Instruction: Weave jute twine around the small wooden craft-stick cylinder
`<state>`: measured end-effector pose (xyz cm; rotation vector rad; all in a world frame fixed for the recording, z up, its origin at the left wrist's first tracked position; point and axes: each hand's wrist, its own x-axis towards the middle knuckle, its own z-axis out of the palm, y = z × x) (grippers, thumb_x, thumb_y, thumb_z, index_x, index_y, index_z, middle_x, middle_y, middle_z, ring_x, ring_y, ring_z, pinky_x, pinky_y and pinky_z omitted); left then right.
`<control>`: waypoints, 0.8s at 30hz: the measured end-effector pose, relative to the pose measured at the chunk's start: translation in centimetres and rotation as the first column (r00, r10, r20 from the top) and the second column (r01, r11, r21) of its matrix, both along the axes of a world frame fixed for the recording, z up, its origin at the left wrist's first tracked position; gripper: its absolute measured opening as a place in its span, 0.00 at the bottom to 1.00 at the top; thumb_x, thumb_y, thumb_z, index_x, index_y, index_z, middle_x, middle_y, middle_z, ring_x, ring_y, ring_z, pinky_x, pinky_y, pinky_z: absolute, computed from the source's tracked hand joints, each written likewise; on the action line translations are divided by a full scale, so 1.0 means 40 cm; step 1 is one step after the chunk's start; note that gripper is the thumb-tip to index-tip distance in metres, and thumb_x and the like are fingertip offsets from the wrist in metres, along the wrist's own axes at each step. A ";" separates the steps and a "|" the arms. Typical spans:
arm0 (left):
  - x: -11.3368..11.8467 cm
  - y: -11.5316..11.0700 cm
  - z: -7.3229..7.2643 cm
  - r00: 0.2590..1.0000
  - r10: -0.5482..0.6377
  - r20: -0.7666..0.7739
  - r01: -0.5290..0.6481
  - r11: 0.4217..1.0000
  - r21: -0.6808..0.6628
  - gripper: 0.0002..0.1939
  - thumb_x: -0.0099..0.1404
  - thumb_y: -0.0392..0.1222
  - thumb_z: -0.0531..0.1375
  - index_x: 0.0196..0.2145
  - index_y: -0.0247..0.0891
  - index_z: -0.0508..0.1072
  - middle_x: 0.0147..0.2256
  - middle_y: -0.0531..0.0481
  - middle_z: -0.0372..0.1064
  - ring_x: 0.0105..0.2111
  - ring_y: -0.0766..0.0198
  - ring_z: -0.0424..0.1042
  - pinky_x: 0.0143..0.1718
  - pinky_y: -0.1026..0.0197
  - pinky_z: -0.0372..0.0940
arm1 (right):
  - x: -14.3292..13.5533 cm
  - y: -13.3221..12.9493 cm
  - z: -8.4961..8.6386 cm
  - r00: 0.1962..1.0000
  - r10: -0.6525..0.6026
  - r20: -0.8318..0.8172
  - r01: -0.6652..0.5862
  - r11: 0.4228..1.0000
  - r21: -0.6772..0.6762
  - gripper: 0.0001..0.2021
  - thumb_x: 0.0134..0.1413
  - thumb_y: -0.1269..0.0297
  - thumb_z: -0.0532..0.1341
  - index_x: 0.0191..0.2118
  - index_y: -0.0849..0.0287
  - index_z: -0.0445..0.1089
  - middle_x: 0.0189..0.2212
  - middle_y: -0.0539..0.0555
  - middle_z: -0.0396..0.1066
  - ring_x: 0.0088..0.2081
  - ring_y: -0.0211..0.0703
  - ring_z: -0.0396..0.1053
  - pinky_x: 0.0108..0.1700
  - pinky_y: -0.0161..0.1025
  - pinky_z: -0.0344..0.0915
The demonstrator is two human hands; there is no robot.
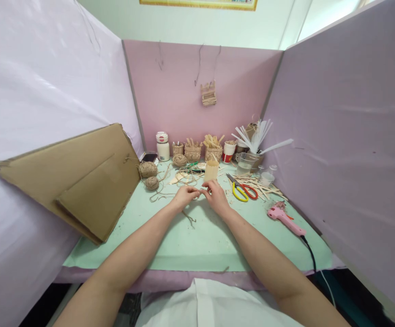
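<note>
Working a bit of thin brown string [188,216] looks like the step now. The left hand [187,196] and right hand [215,196] both seem to pinch it, fingers close together, over the worktop [200,250]. The next move seems to need small, careful pinches. Fingers hide the pinched part, so any knot is hard to see. The right hand covers the wooden cup's [211,170] bottom.

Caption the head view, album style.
Bare left hand and right hand close together over a green tabletop, between brown twine balls and a pink plastic glue gun.
</note>
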<state>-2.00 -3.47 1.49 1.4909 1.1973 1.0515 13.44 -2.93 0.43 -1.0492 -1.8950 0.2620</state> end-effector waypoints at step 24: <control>0.015 0.004 -0.009 0.989 0.135 0.060 -0.143 0.978 0.153 0.11 0.47 0.46 0.62 0.23 0.34 0.71 0.21 0.54 0.64 0.23 0.69 0.59 0.26 0.66 0.53 | -0.011 0.002 0.003 0.994 -0.023 -0.105 0.014 0.996 -0.086 0.10 0.53 0.59 0.56 0.27 0.58 0.69 0.29 0.53 0.68 0.36 0.42 0.63 0.41 0.40 0.58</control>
